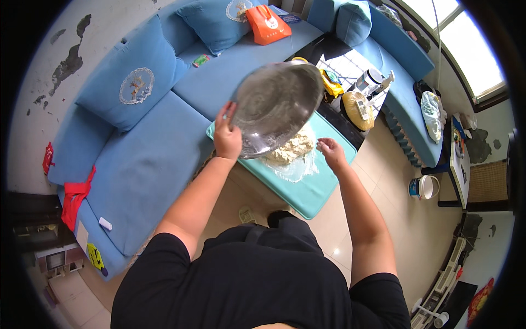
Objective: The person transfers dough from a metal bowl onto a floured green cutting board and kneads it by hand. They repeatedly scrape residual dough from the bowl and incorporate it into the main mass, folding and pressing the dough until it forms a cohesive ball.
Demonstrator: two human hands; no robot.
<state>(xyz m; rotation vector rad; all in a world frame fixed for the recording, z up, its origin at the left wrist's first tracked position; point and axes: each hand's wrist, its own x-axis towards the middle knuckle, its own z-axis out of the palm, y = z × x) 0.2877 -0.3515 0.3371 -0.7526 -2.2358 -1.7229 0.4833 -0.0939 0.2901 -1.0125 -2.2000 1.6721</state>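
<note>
My left hand (227, 136) grips the near-left rim of a large metal basin (279, 98), its fingers spread along the edge. The basin is tilted up on its side above the table, and its inside looks dusted and smeared with flour. Below it, partly hidden by the basin, a rough lump of dough (295, 148) lies on loose white flour (293, 172) on a turquoise tabletop (312, 197). My right hand (333, 153) is just right of the dough, apart from the basin, with its fingers curled together; whatever they may pinch is too small to tell.
A blue sofa (159, 170) runs along the left and back, with cushions and an orange bag (267, 24). Behind the turquoise tabletop, a dark table holds a yellow packet (331, 83), a white tub (367, 82) and a tan bundle (353, 112). A white bucket (423, 187) stands on the floor at right.
</note>
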